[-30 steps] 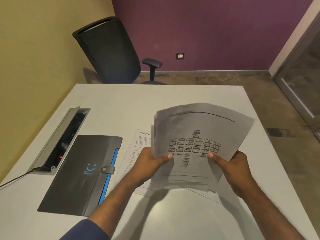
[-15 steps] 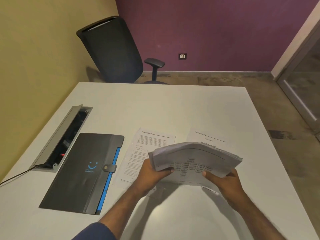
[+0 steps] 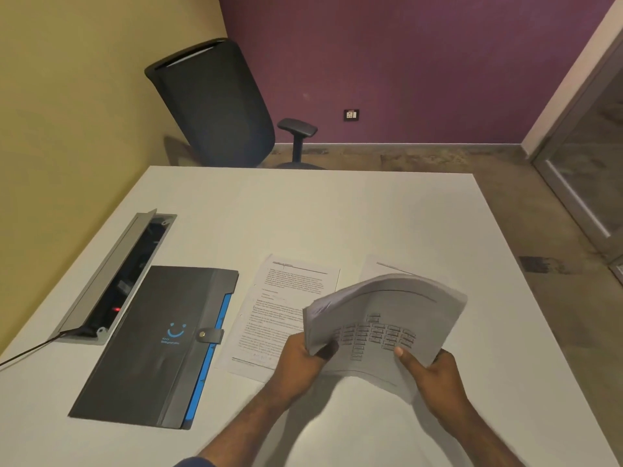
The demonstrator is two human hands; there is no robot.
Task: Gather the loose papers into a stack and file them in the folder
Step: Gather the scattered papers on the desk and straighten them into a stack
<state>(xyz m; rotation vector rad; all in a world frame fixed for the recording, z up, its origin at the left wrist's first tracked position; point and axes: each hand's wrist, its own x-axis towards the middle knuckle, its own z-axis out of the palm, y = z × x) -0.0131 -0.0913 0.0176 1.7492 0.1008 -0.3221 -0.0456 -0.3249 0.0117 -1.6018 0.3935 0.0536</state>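
**Stack in hand, two sheets and the folder still to go**

Nearest me, my left hand (image 3: 300, 360) and right hand (image 3: 435, 375) grip the stack of papers (image 3: 384, 318) by its near edge — fingers curled under, thumbs clamped on top — and the bundle bows upward above the tabletop (image 3: 303, 210). Its edges look roughly but not fully squared. Just beyond the left hand one printed sheet (image 3: 286, 308) lies flat and ungathered, and the far corner of a second sheet (image 3: 381, 267) shows past the stack. To the left lies the dark folder (image 3: 151, 345), closed, its snap tab (image 3: 210, 335) fastened. I judge the gathering mostly done; picking up those sheets, opening the folder and filing are all left. Farther off — an open cable tray (image 3: 111, 278), then an office chair (image 3: 215, 106).
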